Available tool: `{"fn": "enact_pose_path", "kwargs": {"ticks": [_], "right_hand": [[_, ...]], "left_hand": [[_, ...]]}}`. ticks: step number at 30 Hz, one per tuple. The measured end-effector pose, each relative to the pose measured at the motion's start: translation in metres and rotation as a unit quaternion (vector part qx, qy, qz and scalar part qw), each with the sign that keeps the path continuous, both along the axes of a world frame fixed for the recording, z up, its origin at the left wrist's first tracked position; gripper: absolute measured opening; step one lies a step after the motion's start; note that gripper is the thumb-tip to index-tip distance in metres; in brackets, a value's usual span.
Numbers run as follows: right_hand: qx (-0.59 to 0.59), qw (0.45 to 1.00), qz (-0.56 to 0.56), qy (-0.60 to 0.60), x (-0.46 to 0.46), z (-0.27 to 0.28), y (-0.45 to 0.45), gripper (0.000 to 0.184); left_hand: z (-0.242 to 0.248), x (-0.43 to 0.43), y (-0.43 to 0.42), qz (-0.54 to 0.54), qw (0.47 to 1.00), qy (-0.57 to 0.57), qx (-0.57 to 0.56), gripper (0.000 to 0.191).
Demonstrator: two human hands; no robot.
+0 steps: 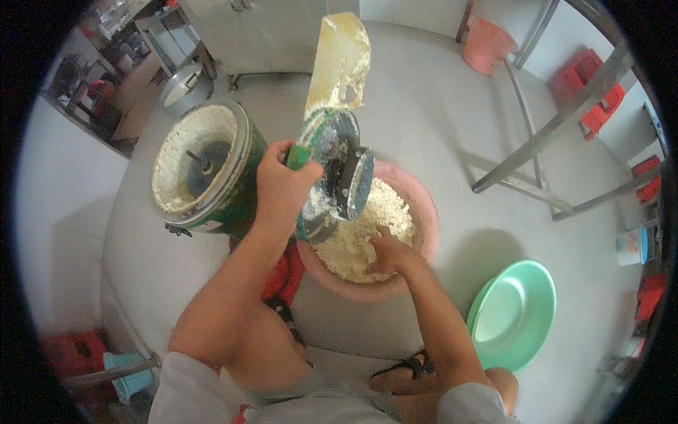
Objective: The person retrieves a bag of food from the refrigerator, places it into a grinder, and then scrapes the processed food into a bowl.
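Note:
My left hand (286, 185) grips the green rim of a round, powder-dusted machine lid (331, 169), tilted over a pink basin (428, 212). From the lid's far side stands a yellowish, powder-coated plastic chute or flap (339, 63). Pale, crumbly meal (355, 249) fills much of the basin. My right hand (389, 252) is down in this meal, its fingertips partly hidden; whether it holds any cannot be told. Left of the lid, a green cylindrical machine drum (249, 196) leans with its mouth facing me, its inner wall caked with pale powder and a metal shaft at its centre.
A green plastic basin (514, 318) stands tilted at the right. Metal frame legs (556, 122) cross the upper right, near a pink basket (487, 47) and red stools (604, 106). A metal pot (185, 90) sits at the upper left, a blue basket (127, 376) at the lower left.

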State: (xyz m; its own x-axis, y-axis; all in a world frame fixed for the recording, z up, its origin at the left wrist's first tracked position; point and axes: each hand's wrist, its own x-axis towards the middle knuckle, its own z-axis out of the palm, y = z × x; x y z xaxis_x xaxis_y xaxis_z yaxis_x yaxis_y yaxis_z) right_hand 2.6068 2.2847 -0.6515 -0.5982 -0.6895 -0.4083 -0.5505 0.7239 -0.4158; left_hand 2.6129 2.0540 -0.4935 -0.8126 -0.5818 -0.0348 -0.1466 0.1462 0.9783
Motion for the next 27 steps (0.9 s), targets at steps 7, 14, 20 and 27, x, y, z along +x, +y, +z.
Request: {"fn": "enact_pose_path", "kwargs": {"ticks": [7,14,20,27], "right_hand": [[-0.219,0.891,-0.083,-0.390,-0.036,0.142,-0.007,0.064],[-0.627,0.577,-0.351,-0.388,-0.015,0.168,-0.096,0.059],[-0.692,0.398,-0.445,-0.406,-0.043,0.151,-0.124,0.051],[-0.782,0.379,-0.332,-0.367,-0.006,0.131,-0.125,0.062]], "left_hand": [[-0.010,-0.006,-0.001,-0.009,1.000,-0.003,-0.023,0.058],[-0.007,0.001,0.006,-0.023,1.000,0.006,0.000,0.056],[0.001,0.017,0.020,-0.086,0.987,-0.021,-0.136,0.053],[0.024,0.022,0.024,-0.128,0.958,-0.008,-0.256,0.056]]}}
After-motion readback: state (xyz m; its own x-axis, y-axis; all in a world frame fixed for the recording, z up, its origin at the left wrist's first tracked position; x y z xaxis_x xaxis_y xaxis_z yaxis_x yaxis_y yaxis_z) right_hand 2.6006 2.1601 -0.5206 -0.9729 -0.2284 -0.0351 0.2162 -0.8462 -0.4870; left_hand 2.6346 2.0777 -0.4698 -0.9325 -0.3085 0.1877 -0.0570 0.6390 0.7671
